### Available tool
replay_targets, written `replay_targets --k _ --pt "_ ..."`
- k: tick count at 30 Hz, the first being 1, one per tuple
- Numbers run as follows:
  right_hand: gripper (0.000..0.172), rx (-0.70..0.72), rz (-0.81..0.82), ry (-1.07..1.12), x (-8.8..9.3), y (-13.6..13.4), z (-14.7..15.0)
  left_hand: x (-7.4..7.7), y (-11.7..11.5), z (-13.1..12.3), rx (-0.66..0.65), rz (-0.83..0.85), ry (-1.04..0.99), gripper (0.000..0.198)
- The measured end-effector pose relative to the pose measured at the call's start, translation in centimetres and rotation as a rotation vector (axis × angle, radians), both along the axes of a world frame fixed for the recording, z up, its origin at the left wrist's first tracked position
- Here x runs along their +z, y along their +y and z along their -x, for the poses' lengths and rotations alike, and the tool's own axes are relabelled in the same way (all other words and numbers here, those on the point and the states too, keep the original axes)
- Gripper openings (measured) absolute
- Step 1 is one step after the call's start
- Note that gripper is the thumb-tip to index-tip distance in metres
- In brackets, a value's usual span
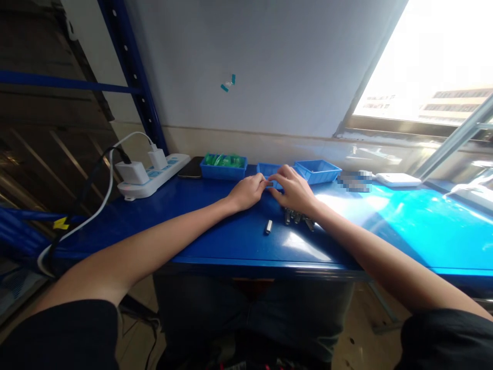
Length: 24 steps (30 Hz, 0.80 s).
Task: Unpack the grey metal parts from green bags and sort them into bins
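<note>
My left hand (248, 192) is closed in a pinch at the middle of the blue table, with a small dark metal piece (270, 184) at its fingertips. From the other side, my right hand (296, 191) bends its thumb and forefinger around the same piece; its exact shape is too small to make out. Under my right wrist lies a pile of small metal pieces (297, 217), partly hidden by the arm. A single silver metal piece (268, 226) lies apart, nearer the front edge. Just behind my hands stands a blue bin (265, 168), partly covered by them.
Green plastic-looking items fill another blue bin (223, 172) at back left, beside a dark phone (191, 168). A third blue bin (318, 177) stands behind my right hand. The white power strip (154, 177) with plugs and cables is at left; a white flat box (398, 179) lies right.
</note>
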State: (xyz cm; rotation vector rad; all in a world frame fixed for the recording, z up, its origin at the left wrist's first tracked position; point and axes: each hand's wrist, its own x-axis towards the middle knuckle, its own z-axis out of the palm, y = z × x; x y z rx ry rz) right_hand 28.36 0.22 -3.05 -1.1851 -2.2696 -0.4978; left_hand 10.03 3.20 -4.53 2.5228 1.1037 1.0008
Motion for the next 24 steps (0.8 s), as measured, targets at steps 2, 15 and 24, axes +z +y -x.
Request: replay_targets --k 2,15,24 --pt "0.037 -0.141 -0.013 0.007 0.4 0.2 -0.9 0.0 -0.1 -0.1 -0.008 -0.075 -0.013 0.027" --pt "0.033 -0.282 0.119 0.070 -1.3 2.6 -2.1 -0.7 0.7 -0.3 0.022 -0.105 0.034 0.020" --pt "0.022 -0.075 0.004 -0.001 0.0 0.1 0.5 -0.2 0.9 0.1 0.046 0.040 -0.060 0.034"
